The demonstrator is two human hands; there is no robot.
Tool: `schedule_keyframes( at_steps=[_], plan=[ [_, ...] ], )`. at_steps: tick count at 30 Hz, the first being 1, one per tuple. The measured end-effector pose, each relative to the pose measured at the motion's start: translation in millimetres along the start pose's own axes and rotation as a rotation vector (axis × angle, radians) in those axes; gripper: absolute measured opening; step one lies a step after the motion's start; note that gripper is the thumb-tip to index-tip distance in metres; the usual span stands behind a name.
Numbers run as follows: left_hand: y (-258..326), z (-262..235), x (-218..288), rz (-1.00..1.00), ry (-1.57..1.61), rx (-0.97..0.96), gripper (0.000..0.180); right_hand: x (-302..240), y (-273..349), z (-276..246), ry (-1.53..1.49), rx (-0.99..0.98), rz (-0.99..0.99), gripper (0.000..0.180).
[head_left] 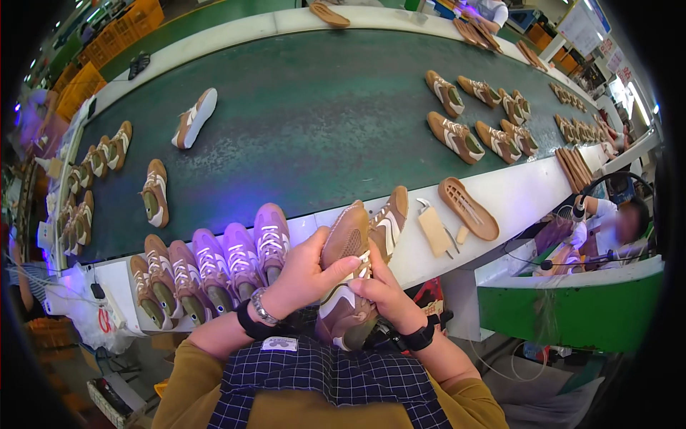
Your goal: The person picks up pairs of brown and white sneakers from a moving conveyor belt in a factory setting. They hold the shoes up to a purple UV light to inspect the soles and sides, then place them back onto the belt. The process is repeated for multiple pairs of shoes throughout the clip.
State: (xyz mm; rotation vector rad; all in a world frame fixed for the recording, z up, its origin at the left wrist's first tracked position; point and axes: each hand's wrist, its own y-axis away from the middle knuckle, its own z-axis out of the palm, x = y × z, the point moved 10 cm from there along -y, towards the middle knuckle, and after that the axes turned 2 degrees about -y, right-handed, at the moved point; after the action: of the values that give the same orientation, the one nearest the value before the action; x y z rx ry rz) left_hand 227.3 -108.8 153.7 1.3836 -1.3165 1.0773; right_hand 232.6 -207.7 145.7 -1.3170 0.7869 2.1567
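Observation:
Both hands grip a brown sneaker (pixel 334 306) with white side stripes and pale laces, held tilted over the near ledge with its toe pointing away. My left hand (pixel 304 270) is closed around the toe side, thumb across the front near the laces. My right hand (pixel 388 292) closes on its right side, thumb over the lacing. A brown dotted surface shows at the toe; whether it is a sole piece I cannot tell. Just beyond stands another brown sneaker (pixel 389 223). Right of it lie a cream block (pixel 434 232), slim metal tools and a loose brown sole (pixel 469 209).
Several sneakers (pixel 204 261) line the ledge at left, some under purple light. A green conveyor belt (pixel 300 121) carries more sneakers (pixel 456 136) at right and left. Brown soles (pixel 574 170) lie stacked on the right ledge. A co-worker (pixel 614 225) sits at the right.

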Motion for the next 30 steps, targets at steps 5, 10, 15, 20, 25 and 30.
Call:
schedule_keyframes(
  at_steps=[5, 10, 15, 20, 25, 30],
  plan=[
    [5.5, 10.1, 0.4, 0.06, 0.155, -0.11, 0.046, 3.9, 5.7, 0.9, 0.035, 0.003, -0.002, 0.086],
    [9.8, 10.7, -6.6, 0.091, 0.183, -0.291, 0.052, 6.4, 6.9, 1.7, 0.008, 0.018, 0.029, 0.088],
    [8.7, 7.5, 7.8, 0.205, 0.197, -0.245, 0.048, 2.1, 8.1, 2.4, 0.08, 0.045, -0.01, 0.084],
    [3.1, 0.0, -5.5, 0.089, -0.016, 0.11, 0.033, 3.5, 7.0, -1.1, 0.135, 0.098, -0.051, 0.077],
    [-4.6, 0.8, -15.2, -0.004, -0.051, 0.209, 0.033, 6.7, 8.1, -7.5, 0.198, 0.134, 0.009, 0.077],
    [8.0, 6.8, -5.2, 0.207, -0.005, 0.071, 0.038, 3.4, 11.7, -4.7, 0.065, 0.138, -0.03, 0.076]
  ],
)
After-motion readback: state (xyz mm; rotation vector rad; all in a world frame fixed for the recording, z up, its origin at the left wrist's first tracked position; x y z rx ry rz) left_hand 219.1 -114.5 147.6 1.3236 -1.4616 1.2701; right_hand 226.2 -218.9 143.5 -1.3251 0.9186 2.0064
